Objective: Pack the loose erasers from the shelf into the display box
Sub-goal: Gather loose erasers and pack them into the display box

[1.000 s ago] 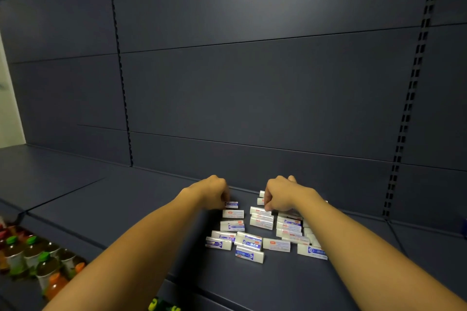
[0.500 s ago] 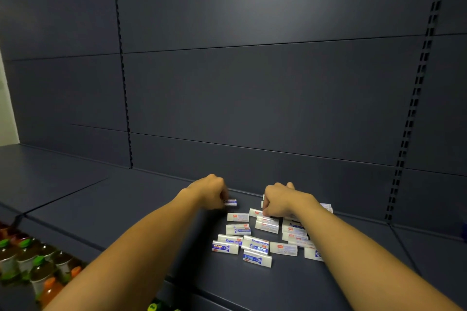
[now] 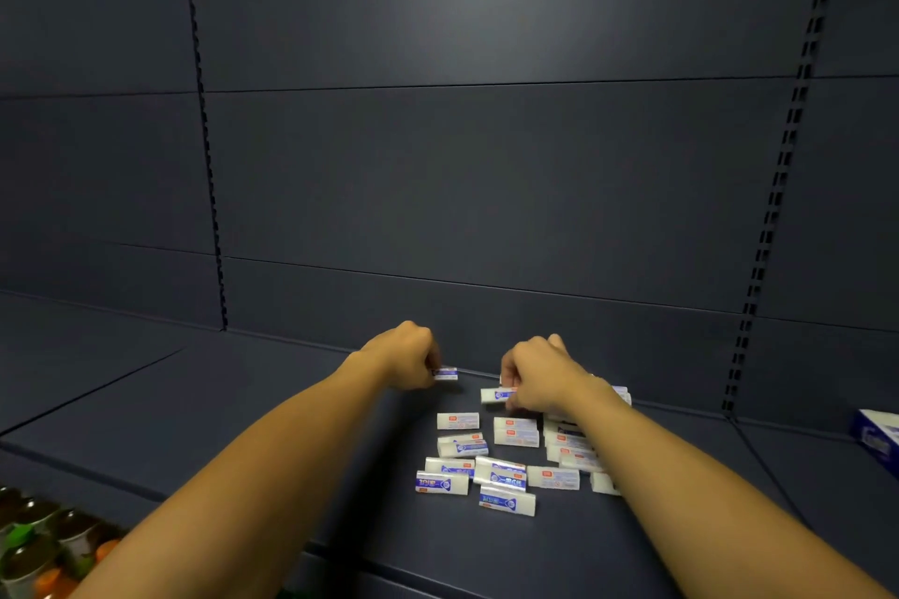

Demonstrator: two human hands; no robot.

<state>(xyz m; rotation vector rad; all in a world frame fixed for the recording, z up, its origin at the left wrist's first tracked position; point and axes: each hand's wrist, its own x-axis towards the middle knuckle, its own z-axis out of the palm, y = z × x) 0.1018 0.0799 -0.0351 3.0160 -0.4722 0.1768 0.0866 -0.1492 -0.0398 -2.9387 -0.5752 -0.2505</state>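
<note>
- Left hand point(image 3: 406, 358): fingers curled, pinching one small white rectangular eraser with blue-printed sleeve point(image 3: 446, 374) at its left end. Eraser sits close to the rear edge of the dark grey metal shelf deck point(image 3: 204, 409); can't tell whether it is lifted or touching the deck.
- Right hand point(image 3: 537, 377): fingers curled over a second white blue-sleeved eraser point(image 3: 497, 394), gripped at its right end. Sits just nearer the front edge than the left-hand one.
- Both held erasers: long axis runs approx. left-right, parallel to the shelf's rear edge.
- Loose pile of white sleeved erasers point(image 3: 506, 462): lying flat mid-deck, nearer the front edge than both hands, spreading under the right forearm. Most long axes also left-right; some overlap.
- White-and-blue cardboard display box point(image 3: 878, 440): only a corner shows, at the far right edge of frame, on the adjoining deck section. Opening not visible.
- Key relation: box lies well apart to the right of both hands. Right hand is nearer; left hand would have to cross over the pile and the right arm.
- Judgement: packing at an early stage; most stock is loose on the deck. Next carry is rightward, probably right hand first.
- Risk: forearm sweep may scatter pile.
</note>
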